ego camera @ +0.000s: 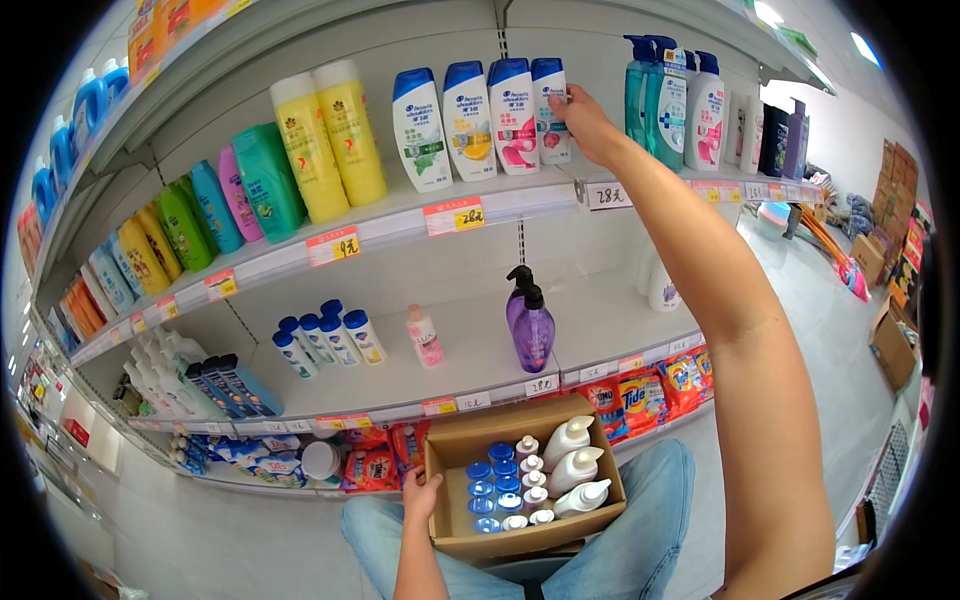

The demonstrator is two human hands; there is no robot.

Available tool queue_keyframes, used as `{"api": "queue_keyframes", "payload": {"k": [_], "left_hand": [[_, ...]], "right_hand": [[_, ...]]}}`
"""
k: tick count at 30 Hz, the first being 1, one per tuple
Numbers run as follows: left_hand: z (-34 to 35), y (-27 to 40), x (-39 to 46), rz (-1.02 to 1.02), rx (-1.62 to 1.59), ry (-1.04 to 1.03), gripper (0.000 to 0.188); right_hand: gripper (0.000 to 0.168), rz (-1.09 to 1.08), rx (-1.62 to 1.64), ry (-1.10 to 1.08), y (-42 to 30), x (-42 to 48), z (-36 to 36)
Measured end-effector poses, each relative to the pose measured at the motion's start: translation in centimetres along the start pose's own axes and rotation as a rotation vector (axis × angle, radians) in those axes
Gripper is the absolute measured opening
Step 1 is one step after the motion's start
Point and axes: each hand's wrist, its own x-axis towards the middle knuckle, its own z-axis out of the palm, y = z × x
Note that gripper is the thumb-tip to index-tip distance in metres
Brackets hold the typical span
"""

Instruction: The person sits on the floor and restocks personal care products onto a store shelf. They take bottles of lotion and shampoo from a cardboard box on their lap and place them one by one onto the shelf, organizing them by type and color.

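Note:
My right hand (590,122) reaches to the upper shelf, its fingers on the right side of a Head & Shoulders shampoo bottle (552,112) with a blue cap. That bottle stands upright at the right end of a row with several like it, beside one with a pink ribbon design (513,120). My left hand (421,491) holds the left edge of an open cardboard box (529,541) at my lap. Inside the box stand blue-capped bottles (480,488), small white-capped bottles (533,480) and white pump bottles (573,472).
Teal pump bottles (664,105) stand right of my right hand, yellow bottles (349,135) further left. The lower shelf (450,386) holds purple pump bottles (533,330), a pink Lux bottle (425,337) and blue-capped bottles (364,337). Detergent bags (641,397) lie below. Brooms (832,244) are at the right.

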Motion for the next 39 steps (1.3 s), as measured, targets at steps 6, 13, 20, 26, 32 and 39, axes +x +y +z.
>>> {"api": "queue_keyframes", "payload": {"k": [6, 13, 20, 26, 32, 39], "left_hand": [[0.4, 0.4, 0.1, 0.022, -0.030, -0.034, 0.058], [0.3, 0.1, -0.1, 0.050, -0.072, -0.031, 0.057], [0.4, 2.4, -2.0, 0.079, 0.152, 0.009, 0.055], [-0.1, 0.3, -4.6, 0.092, 0.215, 0.065, 0.054], [-0.1, 0.1, -4.3, 0.103, 0.246, 0.087, 0.051], [0.1, 0.6, -3.8, 0.094, 0.258, 0.084, 0.053]], "right_hand": [[0.041, -0.318, -0.201, 0.375, -0.2, -2.9, -1.5], [0.021, -0.450, 0.064, 0.200, 5.5, -25.3, 4.6], [0.038, -0.106, -0.495, -0.631, 17.5, -46.8, 10.3], [0.052, -0.142, -0.672, -0.580, 21.9, -51.1, 14.0], [0.060, -0.078, -0.806, -0.852, 25.0, -46.8, 15.9], [0.050, -0.052, -0.867, -1.008, 27.8, -45.6, 16.7]]}}
